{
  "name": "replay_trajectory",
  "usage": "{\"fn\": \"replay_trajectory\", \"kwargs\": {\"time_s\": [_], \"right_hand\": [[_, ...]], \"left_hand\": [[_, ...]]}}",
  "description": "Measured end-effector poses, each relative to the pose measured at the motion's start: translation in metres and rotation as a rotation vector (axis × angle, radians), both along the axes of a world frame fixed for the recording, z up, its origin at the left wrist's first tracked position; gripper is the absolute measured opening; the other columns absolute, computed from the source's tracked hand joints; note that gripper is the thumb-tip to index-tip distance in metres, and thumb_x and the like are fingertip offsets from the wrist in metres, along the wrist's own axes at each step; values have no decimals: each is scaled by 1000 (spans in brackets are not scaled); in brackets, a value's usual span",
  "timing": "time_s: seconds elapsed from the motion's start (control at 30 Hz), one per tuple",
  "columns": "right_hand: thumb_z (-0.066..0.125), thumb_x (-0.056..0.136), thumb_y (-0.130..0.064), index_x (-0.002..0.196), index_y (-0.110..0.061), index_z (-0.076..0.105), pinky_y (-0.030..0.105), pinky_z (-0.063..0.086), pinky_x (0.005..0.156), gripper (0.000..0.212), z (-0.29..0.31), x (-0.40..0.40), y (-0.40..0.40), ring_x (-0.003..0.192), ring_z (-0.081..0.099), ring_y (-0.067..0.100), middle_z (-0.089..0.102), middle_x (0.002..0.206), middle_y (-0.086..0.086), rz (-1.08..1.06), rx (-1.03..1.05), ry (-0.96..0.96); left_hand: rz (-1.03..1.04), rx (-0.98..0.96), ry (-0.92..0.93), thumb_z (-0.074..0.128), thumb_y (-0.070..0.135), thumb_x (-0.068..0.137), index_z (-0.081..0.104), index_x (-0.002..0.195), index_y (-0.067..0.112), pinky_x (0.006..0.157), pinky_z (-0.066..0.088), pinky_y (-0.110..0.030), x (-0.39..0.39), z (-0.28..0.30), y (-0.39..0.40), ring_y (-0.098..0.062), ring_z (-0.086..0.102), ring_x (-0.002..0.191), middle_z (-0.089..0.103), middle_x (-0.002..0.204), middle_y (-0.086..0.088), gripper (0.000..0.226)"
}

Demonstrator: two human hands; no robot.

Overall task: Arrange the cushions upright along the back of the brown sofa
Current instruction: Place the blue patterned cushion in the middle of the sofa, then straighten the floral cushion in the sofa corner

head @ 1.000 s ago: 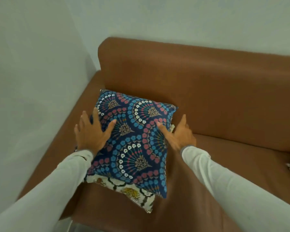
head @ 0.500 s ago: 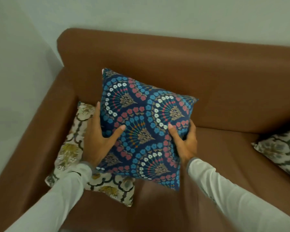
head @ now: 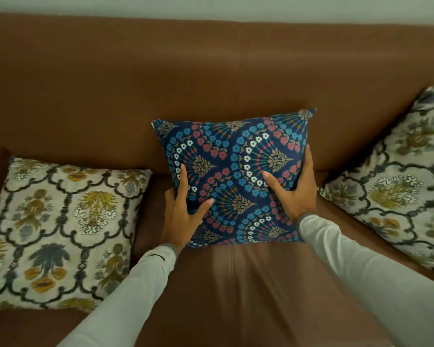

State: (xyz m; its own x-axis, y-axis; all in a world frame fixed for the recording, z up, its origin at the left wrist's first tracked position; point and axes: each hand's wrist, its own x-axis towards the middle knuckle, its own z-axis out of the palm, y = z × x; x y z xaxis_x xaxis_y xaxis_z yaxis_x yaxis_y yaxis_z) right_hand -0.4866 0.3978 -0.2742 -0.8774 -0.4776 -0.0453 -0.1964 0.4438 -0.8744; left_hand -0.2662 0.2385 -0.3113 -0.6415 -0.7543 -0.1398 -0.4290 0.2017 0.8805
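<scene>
Both hands were on the blue cushion [head: 236,179], one per side. The left hand [head: 183,211] clamped the lower left edge, thumb spread across the front and one finger pointing up along the fabric, the rest wrapped behind where I couldn't see them. The right hand [head: 295,186] did the same on the right edge, thumb angled in over the pattern, fingers running up the side seam. So neither hand was flat or fisted, more a half-closed grip pinching the cushion between thumb and fingers.

The cushion itself was dark navy with fan-shaped rows of blue, red and white flowers and tan leafy motifs. It stood roughly upright in the middle of the brown sofa [head: 85,96], its bottom edge on the seat and its top against the backrest, tilted a bit so the right top corner sat higher.

Left of it, a cream floral cushion [head: 60,229] lay flat on the seat, clear of the blue one. On the right, a second cream floral cushion [head: 396,181] leaned in the corner, just beside the right hand.

Both cream cushions were cut off by the frame edges, and the pale sleeves [head: 376,279] blurred toward the bottom.
</scene>
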Motion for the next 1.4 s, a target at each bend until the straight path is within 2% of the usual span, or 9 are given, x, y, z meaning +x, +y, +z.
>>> {"fn": "replay_trajectory", "kwargs": {"time_s": [0.2, 0.33, 0.4, 0.53, 0.63, 0.77, 1.07, 1.3, 1.4], "right_hand": [[81, 77, -58, 171, -24, 13, 21, 31, 112, 120, -7, -9, -1, 127, 41, 0, 40, 134, -20, 45, 5, 47], [83, 74, -59, 170, -24, 18, -3, 25, 104, 121, -9, -10, 4, 122, 39, -24, 34, 132, -39, 36, -10, 76], [84, 74, -58, 170, -23, 17, -1, 26, 106, 122, -10, -9, 3, 125, 45, -11, 40, 135, -29, 38, 1, 82], [84, 74, -57, 170, -28, 7, 26, 30, 113, 126, -11, -7, -2, 138, 45, 15, 44, 151, 6, 92, 82, 69], [79, 74, -74, 170, -37, 3, 37, 35, 119, 127, -8, -8, 0, 148, 42, 29, 33, 162, 12, 105, 198, 74], [49, 75, -94, 169, -34, 13, 66, 20, 126, 118, 12, -15, 4, 160, 21, 43, 15, 174, 24, 68, 480, 356], [37, 93, -85, 168, -21, 28, 71, 16, 124, 99, 70, 33, -100, 160, 20, 47, 18, 172, 32, 416, 495, 1008], [39, 93, -84, 170, -23, 24, 65, 20, 126, 99, 40, 154, -201, 160, 24, 43, 23, 173, 24, 670, 415, 910], [43, 93, -82, 170, -24, 19, 59, 35, 120, 100, 16, 206, -229, 152, 40, 42, 35, 169, 22, 768, 521, 671]], "left_hand": [[2, -100, -42, 78, 48, 91, 1, 164, 53, 118, 35, -35, -8, -6, -6, -15, 40, 140, 39, 155, -13, 106], [-4, -194, -34, 78, 42, 93, 7, 168, 41, 111, 27, -4, -9, -3, -7, -11, 44, 136, 43, 152, -18, 104], [-4, -247, -31, 79, 39, 94, 11, 170, 33, 108, 22, 5, -10, 1, -11, -6, 41, 134, 43, 152, -19, 102], [-79, -308, -130, 77, 46, 95, 9, 171, 31, 114, 27, -20, -11, 8, -22, -29, 45, 143, 41, 154, -21, 103], [-119, -432, -274, 67, 64, 95, 12, 172, 28, 116, 40, -40, -7, 10, -24, -42, 47, 142, 39, 156, -28, 101], [-92, -761, -504, 40, 79, 97, 21, 171, 25, 122, 28, -70, 0, 22, -29, -51, 26, 158, 20, 171, -35, 94], [-50, -1012, -584, 31, 76, 103, 16, 172, 25, 124, 20, -71, 71, 67, -90, -44, 19, 162, 10, 176, -28, 87], [65, -1023, -741, 34, 75, 103, 26, 170, 21, 123, 20, -71, 193, 68, -158, -46, 29, 159, 24, 173, -29, 86], [100, -816, -805, 35, 73, 100, 45, 161, 11, 112, 42, -66, 250, 48, -190, -49, 55, 138, 51, 153, -32, 87]]}}
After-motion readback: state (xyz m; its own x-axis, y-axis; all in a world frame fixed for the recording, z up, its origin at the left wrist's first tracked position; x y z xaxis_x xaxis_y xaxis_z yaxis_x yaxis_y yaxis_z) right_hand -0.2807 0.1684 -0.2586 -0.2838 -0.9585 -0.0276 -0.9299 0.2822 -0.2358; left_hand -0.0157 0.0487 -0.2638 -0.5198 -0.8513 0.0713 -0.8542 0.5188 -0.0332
